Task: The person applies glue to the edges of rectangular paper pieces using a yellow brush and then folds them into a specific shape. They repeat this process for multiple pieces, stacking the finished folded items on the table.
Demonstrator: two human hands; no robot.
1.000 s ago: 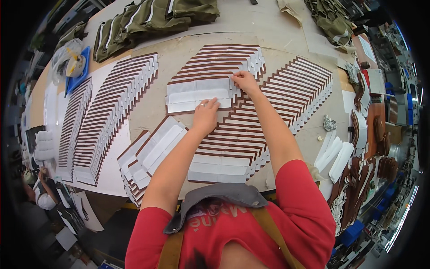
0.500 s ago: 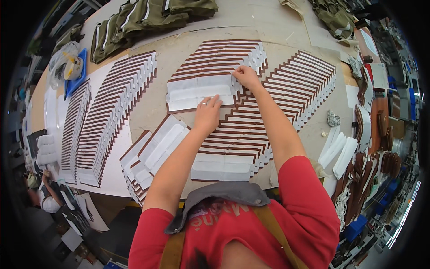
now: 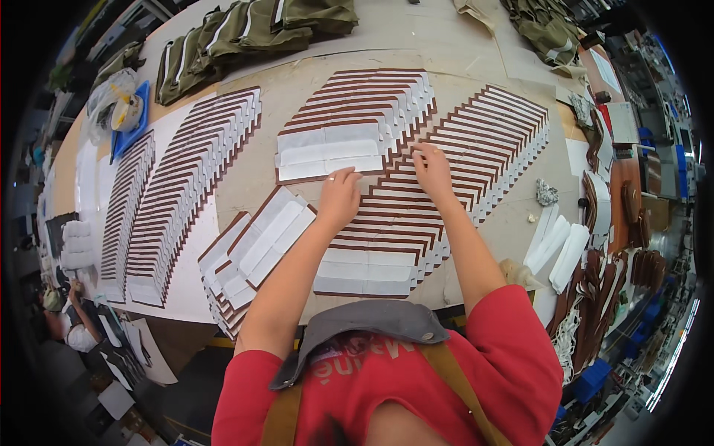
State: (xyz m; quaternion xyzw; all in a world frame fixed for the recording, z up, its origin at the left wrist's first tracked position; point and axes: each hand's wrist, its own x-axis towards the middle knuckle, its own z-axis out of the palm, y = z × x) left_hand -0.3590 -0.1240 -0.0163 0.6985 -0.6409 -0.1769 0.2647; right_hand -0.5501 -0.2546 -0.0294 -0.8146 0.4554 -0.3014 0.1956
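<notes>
Overlapping white pieces with dark brown edge strips lie fanned out in rows on the table. My left hand [image 3: 341, 199] rests by the lower edge of the front white piece [image 3: 331, 152] in the upper middle row, fingers loosely stretched and holding nothing visible. Over the long right row of white pieces [image 3: 364, 273] is my right hand [image 3: 433, 172], its fingers bent but apart, with nothing seen in them. A smaller slanted stack of the same pieces [image 3: 273, 230] lies left of my left forearm.
Two more fanned rows [image 3: 195, 186] fill the table's left side. Olive garments [image 3: 253, 30] are heaped at the far edge. A blue tray [image 3: 131, 126] holds a white tub. White strips [image 3: 571, 256] and brown pieces [image 3: 595, 297] lie at the right.
My right hand has left the right edge of the upper middle stack and come down and right over the right row. My left hand has slid slightly down and left off the front piece.
</notes>
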